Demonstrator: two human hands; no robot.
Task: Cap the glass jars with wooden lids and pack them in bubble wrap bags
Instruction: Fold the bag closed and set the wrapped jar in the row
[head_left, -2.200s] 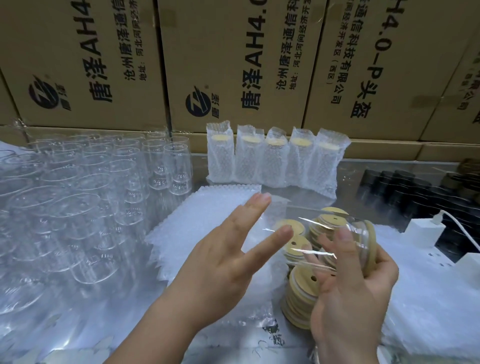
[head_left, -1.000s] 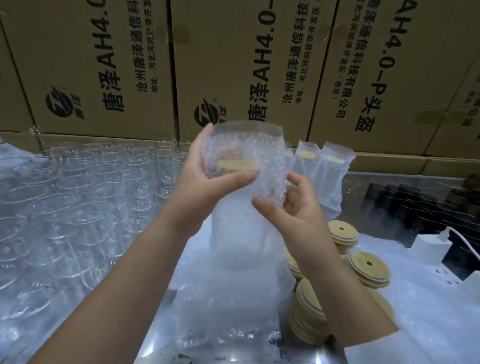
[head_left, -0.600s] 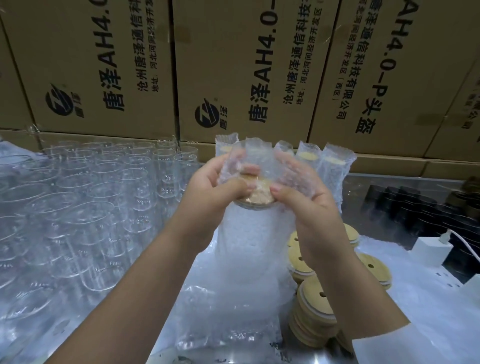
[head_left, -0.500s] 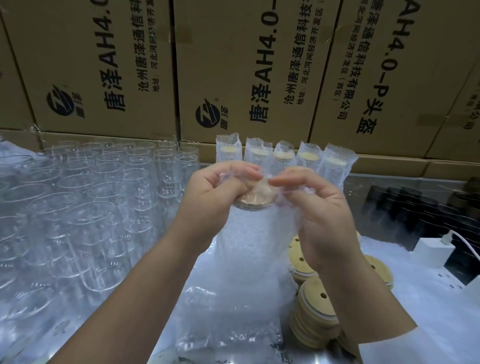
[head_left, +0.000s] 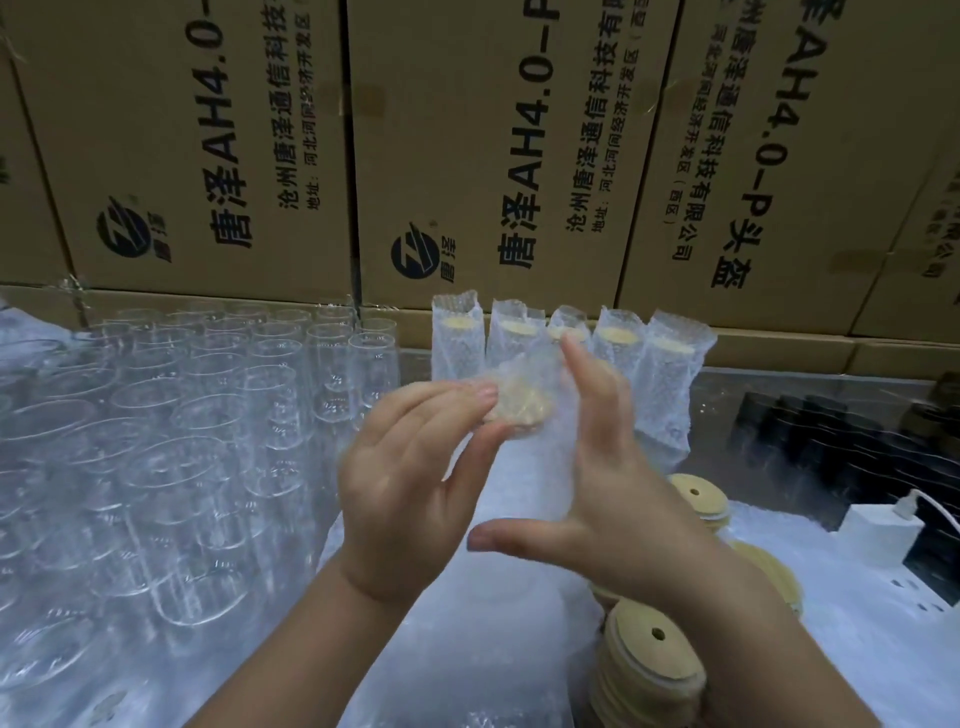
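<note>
"Which step is this, do you reckon?"

"Bagging, I'd say; the wooden lid is on, and the jar sits inside a bubble wrap bag, held up in the air between both hands, in front of the packed jars at the back."

"And the grip?"

"The left hand pinches the bag's loose top down over the lid, thumb and fingers curled; the right hand is flat, fingers straight against the bag's right side, thumb stuck out, clasping nothing."

"What next?"

"Probably tucking that flap shut, then standing it with the row by the cardboard boxes; it wants a firmer right-hand hold first; plenty of uncapped glass jars and a stack of lids wait."
</note>
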